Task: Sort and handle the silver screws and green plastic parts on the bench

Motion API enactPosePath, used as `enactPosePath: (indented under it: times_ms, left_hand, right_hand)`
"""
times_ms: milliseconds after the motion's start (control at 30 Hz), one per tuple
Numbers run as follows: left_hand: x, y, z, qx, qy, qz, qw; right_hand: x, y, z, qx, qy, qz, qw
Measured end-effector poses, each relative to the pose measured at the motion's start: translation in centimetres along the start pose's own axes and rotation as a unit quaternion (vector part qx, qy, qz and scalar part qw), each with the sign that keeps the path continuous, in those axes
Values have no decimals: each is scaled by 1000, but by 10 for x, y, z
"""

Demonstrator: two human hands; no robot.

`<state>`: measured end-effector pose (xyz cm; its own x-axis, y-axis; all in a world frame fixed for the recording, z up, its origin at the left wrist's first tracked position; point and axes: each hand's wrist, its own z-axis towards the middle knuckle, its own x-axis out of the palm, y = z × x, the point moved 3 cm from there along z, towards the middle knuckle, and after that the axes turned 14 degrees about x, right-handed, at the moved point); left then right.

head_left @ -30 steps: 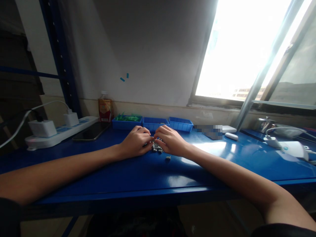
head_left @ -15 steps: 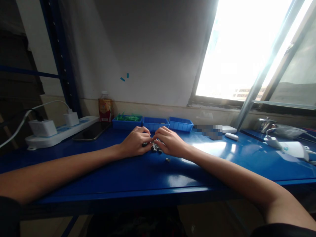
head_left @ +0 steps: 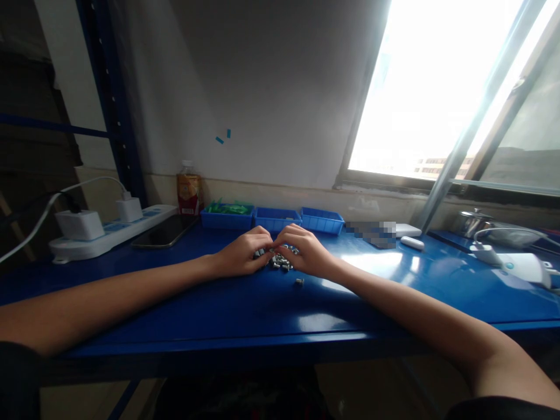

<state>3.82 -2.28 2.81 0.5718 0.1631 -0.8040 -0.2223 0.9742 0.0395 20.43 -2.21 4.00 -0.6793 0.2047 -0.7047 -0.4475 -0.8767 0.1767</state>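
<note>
Small grey parts lie heaped mid-frame on the blue desk, between the left grip and right grip, fingers curled over them; whether either pinches one, I cannot tell. One stray part lies just below.

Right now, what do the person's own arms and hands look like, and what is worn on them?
The left hand and right hand are bare: no gloves, no ring, watch or bracelet visible. The left forearm and right forearm are uncovered too. A dark left sleeve and a dark right sleeve begin only near the elbows.
</note>
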Motion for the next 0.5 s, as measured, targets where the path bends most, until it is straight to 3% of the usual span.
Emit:
enactPosePath:
  times_ms: [400, 500]
  left_hand:
    - [2, 2, -3, 10, 6, 0, 1000]
    - [1, 2, -2, 9, -2, 4, 1000]
  right_hand:
    - [-4, 3, 2, 60, -26, 68, 996]
    - [-6, 4, 2, 35, -8, 35, 999]
